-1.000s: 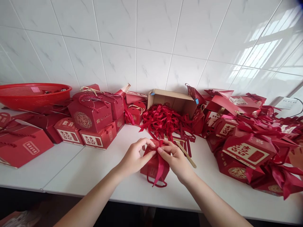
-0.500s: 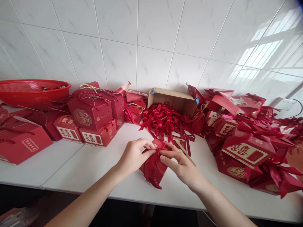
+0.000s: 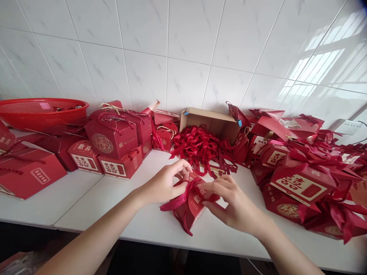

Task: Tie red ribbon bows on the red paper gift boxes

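A small red box (image 3: 191, 205) with gold print and a twisted red cord stands near the table's front edge, between my hands. Red ribbon (image 3: 178, 200) lies across its top, one tail hanging to the left and another to the right. My left hand (image 3: 169, 183) pinches the ribbon at the box's upper left, thumb below and fingers curled above. On the right side, my right hand (image 3: 229, 198) has its index finger at the ribbon's middle and its thumb by the right tail. The knot area is partly hidden by the fingers.
Behind the box, loose red ribbons (image 3: 197, 147) spill from a cardboard box (image 3: 210, 118). Red gift boxes (image 3: 111, 137) are stacked at left beside a red basket (image 3: 43, 114). Ribboned boxes (image 3: 304, 183) are piled at right, near a white power strip (image 3: 348, 126) by the tiled wall.
My hands have moved apart around the box. The ribbon tails now spread left and right, the box's printed front is uncovered, and the view has shifted slightly.
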A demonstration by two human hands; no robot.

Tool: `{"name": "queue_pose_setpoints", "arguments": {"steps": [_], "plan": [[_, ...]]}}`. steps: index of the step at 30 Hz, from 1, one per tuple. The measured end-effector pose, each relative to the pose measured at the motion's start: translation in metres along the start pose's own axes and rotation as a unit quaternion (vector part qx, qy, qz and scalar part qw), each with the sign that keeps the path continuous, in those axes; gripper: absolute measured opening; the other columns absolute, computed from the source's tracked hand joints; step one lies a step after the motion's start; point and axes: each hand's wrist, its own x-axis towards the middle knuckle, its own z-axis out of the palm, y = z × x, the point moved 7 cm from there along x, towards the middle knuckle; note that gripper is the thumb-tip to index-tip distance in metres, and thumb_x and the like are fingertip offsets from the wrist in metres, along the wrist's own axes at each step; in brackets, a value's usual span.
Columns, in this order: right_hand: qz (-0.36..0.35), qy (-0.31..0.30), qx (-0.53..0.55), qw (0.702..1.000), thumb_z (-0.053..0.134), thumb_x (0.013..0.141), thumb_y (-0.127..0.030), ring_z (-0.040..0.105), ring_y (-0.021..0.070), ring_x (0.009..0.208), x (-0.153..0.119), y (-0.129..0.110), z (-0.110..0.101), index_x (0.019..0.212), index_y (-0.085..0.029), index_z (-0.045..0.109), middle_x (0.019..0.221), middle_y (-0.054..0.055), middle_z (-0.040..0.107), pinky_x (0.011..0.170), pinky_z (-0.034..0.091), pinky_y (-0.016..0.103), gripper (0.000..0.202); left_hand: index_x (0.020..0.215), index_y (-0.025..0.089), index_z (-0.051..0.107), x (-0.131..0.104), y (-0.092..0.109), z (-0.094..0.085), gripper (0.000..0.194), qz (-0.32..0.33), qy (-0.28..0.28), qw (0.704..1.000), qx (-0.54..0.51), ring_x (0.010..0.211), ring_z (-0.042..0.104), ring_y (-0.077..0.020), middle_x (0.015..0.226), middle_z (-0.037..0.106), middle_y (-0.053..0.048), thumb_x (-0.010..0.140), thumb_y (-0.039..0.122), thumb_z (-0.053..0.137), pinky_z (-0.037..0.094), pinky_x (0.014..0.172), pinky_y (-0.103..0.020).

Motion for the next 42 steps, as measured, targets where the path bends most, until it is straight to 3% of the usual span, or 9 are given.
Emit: {"name": "queue_pose_setpoints", "arguments": {"steps": [4,9,11,14,17,19,24,32,42], "plan": [[0.148,-0.005,0.148,0.978,0.055,0.091,-0.041,0.059,0.0133,0.068,0.01,0.021,-0.001,0.12,-0.021,0.056,0.092,0.004,0.067,0.058,0.045,0.026,0.035,0.099,0.023,0.048,0.003,0.002,0.005,0.022,-0.005,-0.039,0.999,-0.033,0.081,0.055,-0.0136,0.085,0.053,0.002,0.081,0.011,0.053,0.05,0.081,-0.031],[0.209,-0.038,0.246,0.946,0.061,0.086,-0.034,0.058,0.0119,0.063,0.027,0.042,0.021,0.119,-0.019,0.053,0.085,0.002,0.065,0.057,0.048,0.026,0.037,0.102,0.024,0.048,0.004,0.003,0.006,0.025,-0.014,-0.046,0.998,-0.038,0.079,0.053,-0.0128,0.084,0.051,0.002,0.081,0.011,0.052,0.049,0.079,-0.03],[0.176,-0.018,0.238,0.955,0.06,0.086,-0.026,0.058,0.0123,0.065,0.03,0.043,0.019,0.115,-0.02,0.053,0.079,-0.001,0.063,0.06,0.048,0.026,0.03,0.103,0.025,0.048,0.004,0.004,0.006,0.026,-0.014,-0.045,0.999,-0.027,0.078,0.053,-0.0131,0.085,0.052,0.002,0.081,0.011,0.052,0.05,0.077,-0.03],[0.048,0.014,0.151,0.987,0.053,0.089,-0.016,0.057,0.0132,0.073,0.029,0.03,0.01,0.103,-0.021,0.058,0.086,0.002,0.062,0.067,0.048,0.027,0.016,0.103,0.024,0.049,0.005,0.004,0.005,0.024,-0.011,-0.04,0.999,-0.013,0.081,0.055,-0.0142,0.087,0.054,0.001,0.082,0.012,0.052,0.05,0.079,-0.031],[-0.085,-0.006,0.053,0.995,0.043,0.091,-0.007,0.055,0.0148,0.08,0.022,0.015,0.012,0.11,-0.022,0.064,0.094,0.006,0.058,0.071,0.048,0.029,0.032,0.104,0.023,0.048,0.006,0.001,0.004,0.023,-0.01,-0.043,0.999,-0.01,0.084,0.057,-0.0155,0.089,0.056,0.0,0.083,0.014,0.053,0.05,0.082,-0.033],[-0.127,-0.018,-0.008,0.992,0.04,0.091,-0.004,0.051,0.0159,0.08,0.018,0.012,0.018,0.123,-0.025,0.062,0.093,0.007,0.054,0.07,0.048,0.03,0.044,0.105,0.023,0.047,0.007,-0.001,0.002,0.023,-0.009,-0.047,0.999,-0.008,0.086,0.058,-0.016,0.089,0.056,-0.001,0.084,0.014,0.052,0.05,0.083,-0.034],[-0.138,-0.043,-0.107,0.984,0.048,0.089,-0.004,0.045,0.0176,0.079,0.015,0.015,0.03,0.125,-0.031,0.063,0.088,0.005,0.046,0.068,0.044,0.032,0.048,0.109,0.024,0.046,0.01,-0.003,-0.004,0.023,-0.017,-0.049,0.999,0.0,0.088,0.056,-0.0159,0.089,0.054,0.0,0.087,0.016,0.049,0.049,0.082,-0.033],[-0.119,-0.044,-0.048,0.991,0.044,0.089,-0.001,0.044,0.0163,0.08,0.011,0.016,0.034,0.121,-0.033,0.066,0.085,0.003,0.039,0.069,0.046,0.03,0.05,0.092,0.021,0.056,0.011,-0.001,-0.007,0.009,-0.018,-0.026,0.994,0.108,0.084,0.055,-0.018,0.09,0.058,-0.002,0.089,0.023,0.048,0.046,0.077,-0.031],[-0.125,-0.029,-0.037,0.991,0.045,0.088,0.0,0.042,0.0169,0.08,0.011,0.013,0.031,0.119,-0.032,0.067,0.085,0.003,0.038,0.07,0.046,0.033,0.051,0.082,0.022,0.052,0.007,-0.005,-0.002,0.014,-0.031,-0.088,0.99,0.11,0.108,0.047,-0.0205,0.104,0.053,-0.003,0.092,0.03,0.046,0.037,0.097,-0.034]]}}
